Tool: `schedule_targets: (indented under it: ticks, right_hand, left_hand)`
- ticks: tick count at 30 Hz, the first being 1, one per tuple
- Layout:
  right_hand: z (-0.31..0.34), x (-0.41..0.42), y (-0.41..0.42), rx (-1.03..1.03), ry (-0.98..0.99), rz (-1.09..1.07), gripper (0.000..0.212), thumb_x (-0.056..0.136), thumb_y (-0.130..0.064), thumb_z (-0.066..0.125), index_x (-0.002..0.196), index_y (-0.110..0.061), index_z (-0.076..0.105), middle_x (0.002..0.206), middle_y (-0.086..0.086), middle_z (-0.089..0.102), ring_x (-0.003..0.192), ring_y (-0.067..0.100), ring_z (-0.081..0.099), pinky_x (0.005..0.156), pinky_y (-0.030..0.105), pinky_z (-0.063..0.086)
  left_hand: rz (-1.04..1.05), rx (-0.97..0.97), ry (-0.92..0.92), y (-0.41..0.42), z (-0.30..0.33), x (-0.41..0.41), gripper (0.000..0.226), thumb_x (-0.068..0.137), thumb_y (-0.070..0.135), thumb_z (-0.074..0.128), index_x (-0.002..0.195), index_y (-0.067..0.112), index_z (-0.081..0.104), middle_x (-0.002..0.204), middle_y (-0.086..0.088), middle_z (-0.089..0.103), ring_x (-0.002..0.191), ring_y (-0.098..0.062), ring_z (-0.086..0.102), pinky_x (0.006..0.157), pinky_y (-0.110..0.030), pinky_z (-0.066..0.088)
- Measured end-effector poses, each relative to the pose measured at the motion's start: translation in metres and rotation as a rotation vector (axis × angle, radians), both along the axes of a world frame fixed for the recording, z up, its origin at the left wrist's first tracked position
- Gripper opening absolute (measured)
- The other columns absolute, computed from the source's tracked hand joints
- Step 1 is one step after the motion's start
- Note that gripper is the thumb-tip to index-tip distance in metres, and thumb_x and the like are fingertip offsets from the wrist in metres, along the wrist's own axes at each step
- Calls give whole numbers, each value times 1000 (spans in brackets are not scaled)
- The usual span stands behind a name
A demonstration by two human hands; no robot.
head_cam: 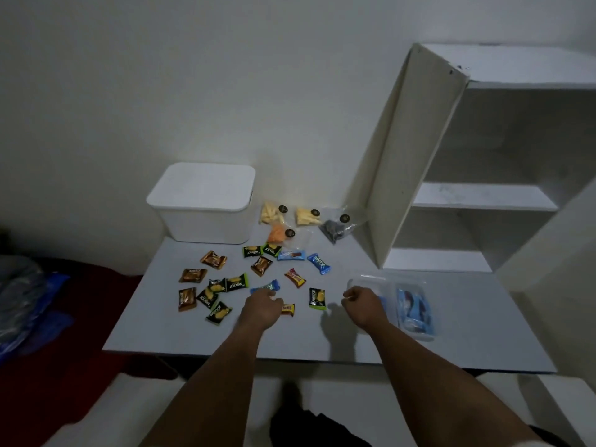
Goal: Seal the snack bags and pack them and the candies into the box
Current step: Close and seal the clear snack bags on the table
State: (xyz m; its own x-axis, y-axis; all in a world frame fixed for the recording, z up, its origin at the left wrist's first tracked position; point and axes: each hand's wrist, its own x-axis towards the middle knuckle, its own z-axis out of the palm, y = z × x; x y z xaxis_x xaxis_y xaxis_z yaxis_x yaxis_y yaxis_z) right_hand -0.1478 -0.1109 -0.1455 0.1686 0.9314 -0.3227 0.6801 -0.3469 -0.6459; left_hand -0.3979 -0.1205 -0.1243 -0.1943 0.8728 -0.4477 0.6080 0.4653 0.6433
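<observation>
Several wrapped candies lie scattered on the grey table (322, 343): brown, green-black, blue and red ones. My left hand (263, 306) is curled over the near end of a blue candy (265, 286), next to a red-yellow candy (288, 308). My right hand (361, 301) is curled into a fist at the left edge of a clear plastic box (416, 304) that holds blue candies; what is inside the fist is hidden. Snack bags lie at the back: two yellow (270, 213) (306, 217), one orange (280, 234), one dark (337, 225).
A white lidded bin (203, 204) stands at the back left of the table. A white open shelf unit (467, 195) rises at the right. Left of the table are a dark red surface and blue plastic (29, 301).
</observation>
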Motion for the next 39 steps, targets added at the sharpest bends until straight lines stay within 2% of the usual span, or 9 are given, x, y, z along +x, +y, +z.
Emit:
schedule_targets:
  ticks: [3,9,14,18,21,24,29,35,39]
  right_hand:
    - [-8,-18,42,2,9,-31,21,88,-17,65,107,-14,75,111,8,75,106,25,68,93,30,51]
    - [-13,-54,140,-48,51,-63,18,93,-22,64,105,-13,74,107,10,75,98,26,67,76,23,41]
    - [-18,-85,244,-51,108,-117,22,93,-13,62,111,-7,74,115,15,73,109,30,66,88,31,48]
    - [-35,-113,322,-40,142,-84,29,95,-11,58,121,-8,71,121,14,72,113,30,66,98,38,52]
    - [-51,-136,370,-47,194,-23,38,93,-6,55,130,-7,66,129,13,69,117,29,65,101,43,53]
    - [-61,-150,397,-114,159,40,41,92,-7,53,131,-5,64,131,16,67,121,32,62,102,41,52]
    - [-73,-142,406,-153,-6,-80,32,91,-14,50,118,-7,66,113,17,71,105,35,66,77,32,48]
    - [-77,-131,419,-165,-54,-217,36,93,-29,54,120,-7,63,118,14,69,109,35,65,84,35,48]
    - [-82,-133,428,-153,2,-253,29,92,-23,58,113,-5,70,113,14,72,104,33,68,76,27,41]
  left_hand:
    - [-36,-2,-8,41,-7,-12,33,95,28,59,124,13,65,122,-10,68,101,-23,64,78,-29,51]
    - [-102,-27,38,150,-16,-36,34,94,28,59,122,12,68,131,-12,65,114,-29,62,97,-30,47]
    - [-177,52,19,248,-20,-36,24,98,19,57,114,4,65,114,-17,69,100,-28,64,77,-30,45]
    - [-140,32,-27,322,-38,-32,43,97,23,54,139,13,55,136,-13,61,109,-29,64,92,-44,56]
    - [-84,28,-34,364,-58,-27,46,96,18,51,142,20,53,144,-10,55,116,-30,62,94,-40,55]
    - [-70,45,41,389,-79,-24,48,95,13,52,143,19,53,148,-10,51,129,-33,54,101,-40,48]
    - [-80,37,127,401,-96,-20,47,94,18,54,141,19,53,148,-9,48,134,-35,46,104,-43,44]
    - [-48,90,336,407,-92,-21,49,90,24,59,138,20,52,141,-17,45,124,-41,44,98,-49,45]
    - [-87,52,376,409,-98,-17,50,88,30,61,137,24,52,151,-12,37,130,-43,38,104,-52,42]
